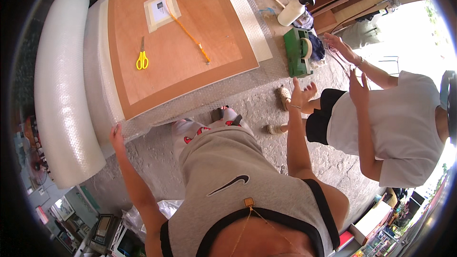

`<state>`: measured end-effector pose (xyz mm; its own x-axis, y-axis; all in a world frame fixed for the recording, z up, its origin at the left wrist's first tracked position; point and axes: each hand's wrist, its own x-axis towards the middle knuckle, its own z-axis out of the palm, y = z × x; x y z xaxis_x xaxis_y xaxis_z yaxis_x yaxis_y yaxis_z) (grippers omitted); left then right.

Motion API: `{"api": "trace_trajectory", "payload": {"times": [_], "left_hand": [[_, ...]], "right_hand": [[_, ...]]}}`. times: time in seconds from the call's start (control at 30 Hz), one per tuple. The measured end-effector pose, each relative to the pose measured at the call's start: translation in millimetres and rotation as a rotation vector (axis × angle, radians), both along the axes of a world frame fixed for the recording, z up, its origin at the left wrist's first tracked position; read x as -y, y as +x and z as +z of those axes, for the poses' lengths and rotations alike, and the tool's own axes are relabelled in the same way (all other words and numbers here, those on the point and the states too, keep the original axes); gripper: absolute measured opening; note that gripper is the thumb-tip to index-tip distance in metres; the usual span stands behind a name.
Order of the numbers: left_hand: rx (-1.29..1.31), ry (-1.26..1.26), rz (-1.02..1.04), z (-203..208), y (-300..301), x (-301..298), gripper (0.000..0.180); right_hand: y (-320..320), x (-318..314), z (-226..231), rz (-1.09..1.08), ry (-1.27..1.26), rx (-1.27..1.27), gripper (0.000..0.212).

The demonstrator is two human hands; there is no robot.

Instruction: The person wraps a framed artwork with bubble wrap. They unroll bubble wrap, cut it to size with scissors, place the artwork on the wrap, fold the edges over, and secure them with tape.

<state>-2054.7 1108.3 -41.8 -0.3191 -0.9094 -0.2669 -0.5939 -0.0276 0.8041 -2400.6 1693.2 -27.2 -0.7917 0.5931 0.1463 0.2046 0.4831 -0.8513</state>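
My left hand (116, 138) is closed on the near left edge of a sheet of bubble wrap (157, 126) spread over the table. On that sheet lies a flat wooden panel (204, 24) with a brown taped border. Yellow-handled scissors (142, 60) and an orange cord (186, 32) rest on the panel, beside a white paper label (160, 10) taped to it. My right hand (302, 93) is raised with fingers spread and nothing in it, just in front of a green tape dispenser (296, 53) holding a pale roll of tape (307, 48).
A thick roll of bubble wrap (64, 90) lies along the left side. Past the dispenser stands a white spray bottle (290, 13) with a black nozzle. A co-worker in a white shirt (404, 128) stands close at the right, both hands raised. Clear plastic (164, 208) sits low at the left.
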Motion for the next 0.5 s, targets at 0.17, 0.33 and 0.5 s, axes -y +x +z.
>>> {"api": "trace_trajectory", "payload": {"times": [0.17, 0.33, 0.5], "left_hand": [[-0.092, -0.087, -0.141, 5.8, -1.3, -15.8, 0.028], [0.016, -0.208, -0.303, 1.0, -3.5, -32.9, 0.027], [-0.102, -0.286, -0.35, -27.0, 13.2, -15.6, 0.025]], "right_hand": [[-29.6, -70.4, -76.4, 0.171, -0.089, 0.101, 0.09], [-54.3, -62.3, -96.8, 0.291, -0.273, -0.157, 0.088], [-74.0, -51.7, -64.0, 0.2, -0.184, -0.19, 0.075]]}}
